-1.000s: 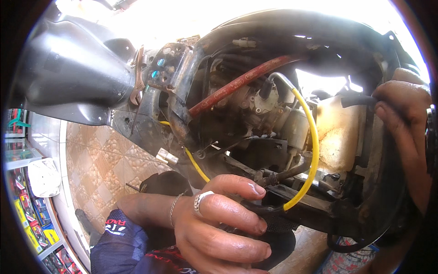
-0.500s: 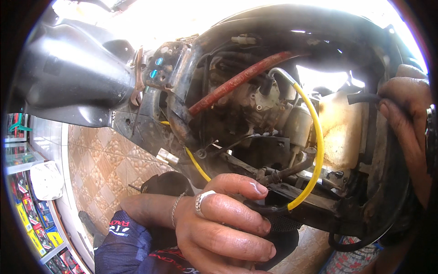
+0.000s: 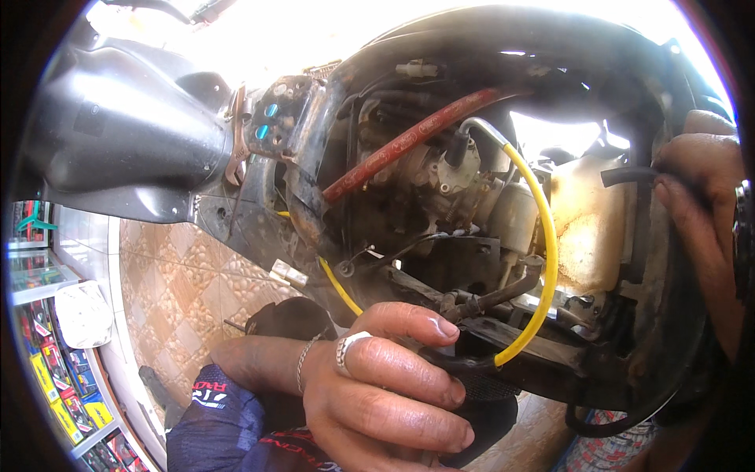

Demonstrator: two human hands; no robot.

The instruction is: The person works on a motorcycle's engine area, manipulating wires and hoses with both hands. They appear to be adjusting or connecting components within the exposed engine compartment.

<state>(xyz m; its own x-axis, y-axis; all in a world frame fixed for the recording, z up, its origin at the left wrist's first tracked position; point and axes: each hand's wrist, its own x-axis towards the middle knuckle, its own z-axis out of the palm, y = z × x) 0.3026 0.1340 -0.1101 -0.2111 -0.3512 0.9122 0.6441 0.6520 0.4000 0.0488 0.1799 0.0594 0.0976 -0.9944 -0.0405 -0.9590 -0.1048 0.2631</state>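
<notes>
At the right edge my right hand [image 3: 698,169] is closed around a short black rubber hose [image 3: 627,175], whose end points left toward a pale, stained plastic tank [image 3: 586,224]. My left hand [image 3: 385,389] hangs low in the middle, back toward me, fingers loosely bent and apart. Nothing shows in its fingers; the thumb is hidden. A yellow cable [image 3: 548,244] curves from a black cap [image 3: 456,148] on a metal engine part [image 3: 462,175] down to a black sleeve [image 3: 472,364] beside my left fingers. Another yellow length [image 3: 340,285] runs behind that hand.
A dark motorbike frame [image 3: 653,283] surrounds the engine bay, crossed by a red tube [image 3: 413,141]. A wrench [image 3: 237,153] rests by the black plastic body [image 3: 134,126]. A white connector [image 3: 289,273] hangs over the tiled floor [image 3: 177,275]. Shelves [image 3: 71,393] with packages stand at left.
The free end of the black hose in my right hand has dipped slightly and moved a little right. My left hand stays almost where it was.
</notes>
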